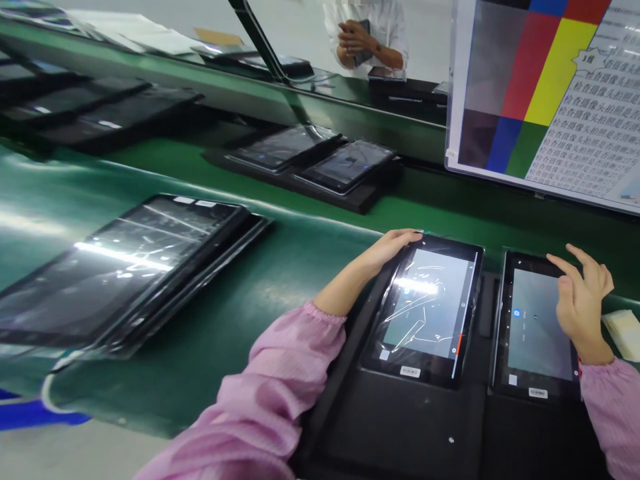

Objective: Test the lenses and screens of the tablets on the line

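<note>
Head camera, and the bench is crowded from where I stand. Toward the lower right, a black tray bears the left tablet and, beside it, the right tablet, both face up with their screens lit, a dark strip between them. Film on the left one catches a bright glare.

At that one's top left corner lies the left hand, fingers close together; whether it pinches the edge I can't tell. Over the right one's upper right side is the right hand, fingers spread and partly bent, covering some of the screen's edge; I can't tell whether it touches. A pale yellow pad sits just beyond that wrist, at the right edge.

Upper centre, a second black tray carries two wrapped tablets side by side. More dark tablets lie in a row at upper left. A tilted stack of wrapped devices takes up the left middle, a white cable looping below it.

A printed colour chart fills the upper right and blocks the view behind. Past the green ledge, a person in white holds a dark device.
</note>
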Demonstrator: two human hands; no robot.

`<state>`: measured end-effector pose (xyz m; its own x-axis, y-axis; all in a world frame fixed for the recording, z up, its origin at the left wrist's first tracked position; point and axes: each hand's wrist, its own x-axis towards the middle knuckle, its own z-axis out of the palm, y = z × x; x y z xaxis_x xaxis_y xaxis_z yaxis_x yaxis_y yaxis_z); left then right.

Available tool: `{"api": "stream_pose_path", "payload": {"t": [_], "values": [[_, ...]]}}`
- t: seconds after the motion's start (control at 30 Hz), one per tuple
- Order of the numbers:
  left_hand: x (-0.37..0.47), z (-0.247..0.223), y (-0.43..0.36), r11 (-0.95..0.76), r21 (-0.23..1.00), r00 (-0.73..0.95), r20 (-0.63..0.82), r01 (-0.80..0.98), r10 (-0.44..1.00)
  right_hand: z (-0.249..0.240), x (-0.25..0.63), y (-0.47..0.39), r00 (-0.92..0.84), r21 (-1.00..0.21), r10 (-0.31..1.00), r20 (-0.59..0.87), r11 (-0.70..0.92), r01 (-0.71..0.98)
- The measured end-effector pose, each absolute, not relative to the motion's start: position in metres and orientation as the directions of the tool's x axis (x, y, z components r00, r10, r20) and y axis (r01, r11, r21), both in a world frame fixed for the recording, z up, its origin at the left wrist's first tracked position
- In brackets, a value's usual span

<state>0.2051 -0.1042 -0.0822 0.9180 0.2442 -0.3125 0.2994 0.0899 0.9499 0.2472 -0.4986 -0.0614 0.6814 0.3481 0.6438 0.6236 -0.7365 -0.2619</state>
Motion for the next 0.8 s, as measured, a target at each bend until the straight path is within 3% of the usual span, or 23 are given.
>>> {"api": "stream_pose_path", "payload": {"t": [0.17, 0.63, 0.8], "values": [[0.207, -0.084, -0.104, 0.092, 0.949, 0.908, -0.314, 0.300, 0.279, -0.057, 0.245, -0.501, 0.700, -0.275, 0.297, 0.649, -0.767, 0.580], [0.208, -0.086, -0.110, 0.098, 0.957, 0.927, -0.290, 0.274, 0.236, -0.074, 0.249, -0.489, 0.725, -0.138, 0.560, 0.401, -0.745, 0.652], [0.199, -0.088, -0.104, 0.081, 0.973, 0.950, -0.229, 0.216, 0.214, -0.068, 0.240, -0.491, 0.628, -0.131, 0.603, 0.493, -0.662, 0.738]]}}
